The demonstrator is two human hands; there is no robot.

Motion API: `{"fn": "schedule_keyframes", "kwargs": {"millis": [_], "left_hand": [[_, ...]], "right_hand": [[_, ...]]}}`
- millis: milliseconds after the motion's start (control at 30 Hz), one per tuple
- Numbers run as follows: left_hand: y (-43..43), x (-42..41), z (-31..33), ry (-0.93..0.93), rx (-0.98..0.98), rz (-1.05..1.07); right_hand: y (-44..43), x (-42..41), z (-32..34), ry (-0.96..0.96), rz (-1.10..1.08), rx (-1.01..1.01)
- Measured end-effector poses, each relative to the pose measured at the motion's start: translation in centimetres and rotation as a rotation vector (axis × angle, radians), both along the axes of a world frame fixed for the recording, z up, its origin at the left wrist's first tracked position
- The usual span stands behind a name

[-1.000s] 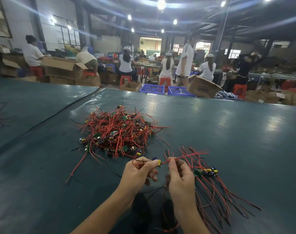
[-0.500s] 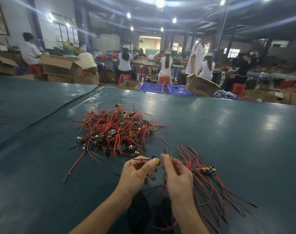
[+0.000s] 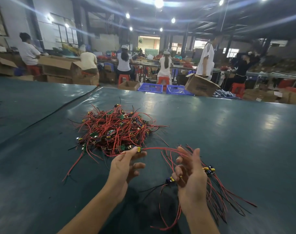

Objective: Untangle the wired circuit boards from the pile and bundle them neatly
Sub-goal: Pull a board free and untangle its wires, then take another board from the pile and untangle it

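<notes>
The wired circuit board (image 3: 138, 149) you had in hand was a small, light thing, a stiff little card with a yellow part on it and thin, limp leads trailing off. It would weigh almost nothing but snag on every neighbour, and the solder joints where the leads meet the card were likely the weak spot. By my judgement the card itself was the place to hold, drawing the leads out gently rather than yanking them. That is where you had it: your left hand (image 3: 125, 168) pinched the board between thumb and forefinger, the other fingers loose beneath, just at the near edge of the pile (image 3: 117, 130). Its red lead (image 3: 160, 148) ran off to your right in a shallow arc toward your right hand (image 3: 191, 176). That hand was blurred, upper fingers reaching up at the lead's far end and lower fingers curled near a second board (image 3: 169, 179). I could not tell whether it gripped anything. Another lead from the pinched board trailed back toward the tangle and looked able to catch there. Just beyond your right hand lay the sorted bundle (image 3: 218, 188), boards together and leads fanned toward you. All of it sat on the dark green table (image 3: 245, 132).
</notes>
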State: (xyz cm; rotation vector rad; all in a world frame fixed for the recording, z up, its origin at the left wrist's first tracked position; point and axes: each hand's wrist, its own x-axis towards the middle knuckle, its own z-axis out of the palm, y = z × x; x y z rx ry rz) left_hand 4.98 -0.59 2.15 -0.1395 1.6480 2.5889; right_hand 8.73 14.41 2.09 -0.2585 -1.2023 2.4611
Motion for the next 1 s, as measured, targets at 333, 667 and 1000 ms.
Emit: {"fn": "schedule_keyframes", "kwargs": {"millis": [333, 667, 1000], "left_hand": [[-0.4, 0.0, -0.1, -0.092, 0.046, -0.361], [-0.6, 0.4, -0.7, -0.022, -0.272, -0.577], [-0.2, 0.8, -0.9, -0.045, -0.133, -0.639]], "right_hand": [[-0.9, -0.1, -0.6, -0.030, 0.153, 0.220], [-1.8, 0.0, -0.9, -0.117, 0.257, 0.434], [-1.3, 0.2, -0.4, -0.189, 0.341, 0.124]]}}
